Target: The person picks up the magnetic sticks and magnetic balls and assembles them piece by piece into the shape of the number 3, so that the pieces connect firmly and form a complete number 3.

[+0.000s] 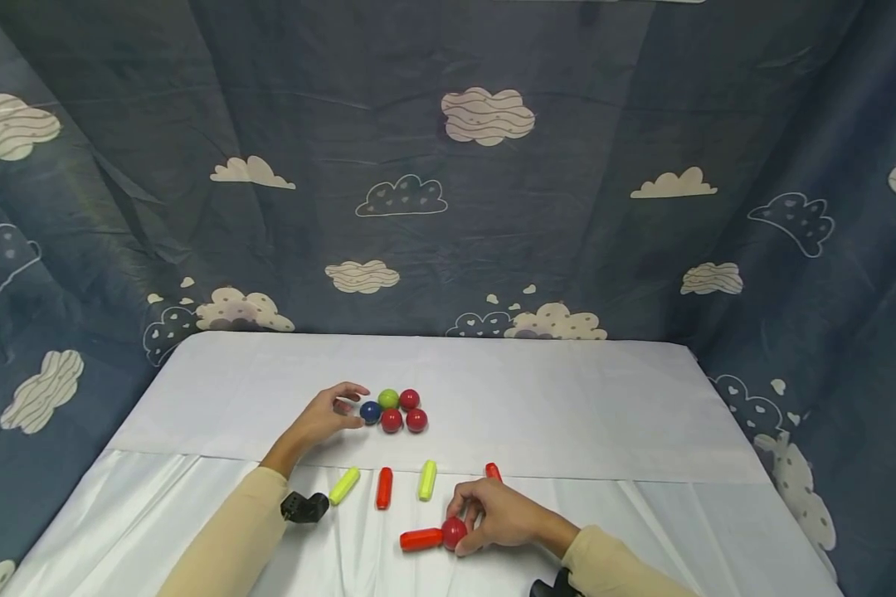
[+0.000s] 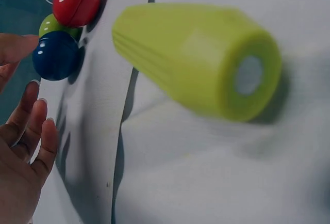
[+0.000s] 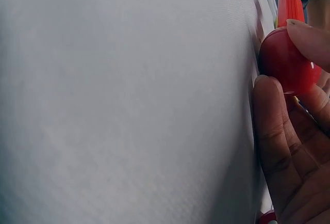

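Cream sleeves [image 1: 224, 531] come in nearest the head camera, the right one leading to the right hand [image 1: 496, 514], whose thumb and fingers pinch a red ball [image 1: 454, 532]. Touching that ball, on the grip's left, lies a red stick [image 1: 421, 540]; another red stick [image 1: 493, 472] shows partly behind the knuckles. Beyond the grip and to its left, a lime stick [image 1: 427, 480], a third red stick [image 1: 384, 488] and a second lime stick [image 1: 344, 486] lie well apart from one another. Farther off, the left hand [image 1: 332, 414] holds nothing, its fingers loosely bent beside a blue ball [image 1: 370, 413]; whether the thumb touches it I cannot tell. Just right of that hand, the blue ball clusters with a green ball [image 1: 388, 399] and red balls [image 1: 392, 420]. White cloth [image 1: 567, 406] covers the table, smooth on the far side of a crosswise seam, creased in folds around the right hand's grip. Behind everything hangs a dark blue curtain [image 1: 552, 224] printed with pale clouds, wrapping both sides.
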